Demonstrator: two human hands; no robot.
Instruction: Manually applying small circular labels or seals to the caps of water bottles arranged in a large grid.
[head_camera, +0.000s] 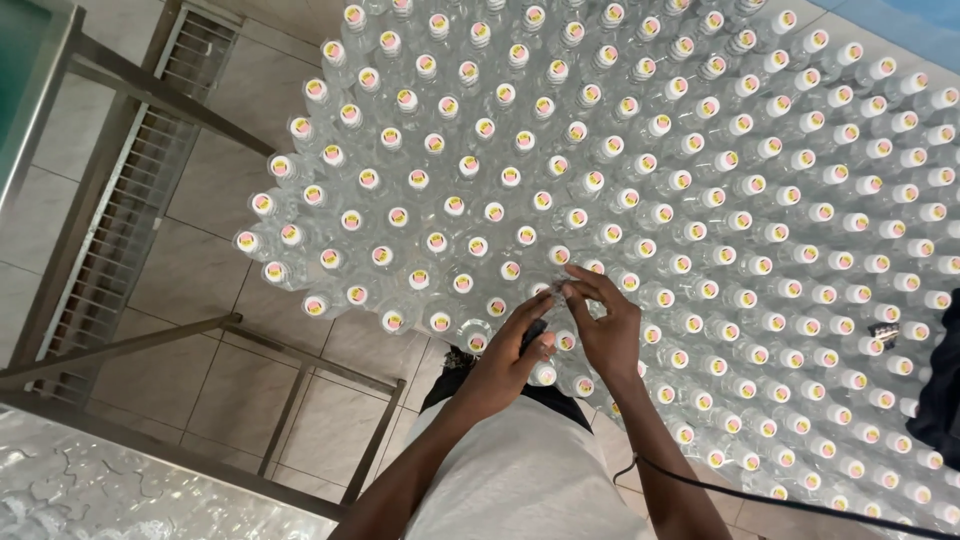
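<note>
A dense block of clear plastic bottles (640, 190) with white caps is seen from above, standing cap-up on the tiled floor (230, 390) and filling most of the view toward its far and right edges. Both hands are brought together over the near edge of the block. The left hand (505, 360) is curled, with something dark pinched between thumb and fingers; what that item is cannot be made out. The right hand (608, 325) is held with fingers bent and fingertips gathered over a bottle at the near edge (556, 290), whose neck appears to be grasped or touched; whether the grip is closed around it cannot be told for certain. A thin black cable (760, 498) is seen running past the right forearm toward the lower right corner. A metal frame (130, 340) and a floor drain grate (130, 200) lie to the left, well apart from the hands. The risk is judged to lie in the tight packing: neighbouring bottles could be nudged by a wrist or sleeve, and a row could be toppled in a chain toward the open floor at the near-left edge. The cable could also be snagged on caps if the right arm is swung outward.
</note>
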